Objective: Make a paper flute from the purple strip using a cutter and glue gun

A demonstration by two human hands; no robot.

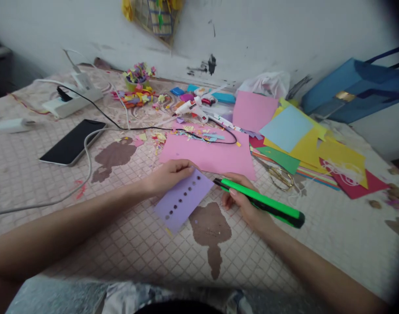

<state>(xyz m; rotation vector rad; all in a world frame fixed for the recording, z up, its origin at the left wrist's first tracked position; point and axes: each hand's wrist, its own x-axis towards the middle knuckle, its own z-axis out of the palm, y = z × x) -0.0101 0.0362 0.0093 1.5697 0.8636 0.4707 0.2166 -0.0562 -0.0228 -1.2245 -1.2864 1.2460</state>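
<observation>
My left hand (173, 174) pinches the upper edge of a small purple paper card (186, 203), thumb on top. A slanting row of several dark round spots runs along the card; I cannot tell whether they are holes or marks. My right hand (243, 200) is wrapped round a bright green and black utility knife (265, 200). The knife's black tip points left and lies close to the card's right corner; whether a blade is out cannot be made out. Just beyond both hands lies a pink paper sheet (215, 157) strewn with paper scraps.
A white glue gun (194, 108) with its cord rests behind the pink sheet. Gold-handled scissors (281, 178) and coloured papers (287, 126) lie to the right. On the left are a phone (73, 141), a power strip (71, 100) and trailing cables. A blue bag (356, 93) stands back right.
</observation>
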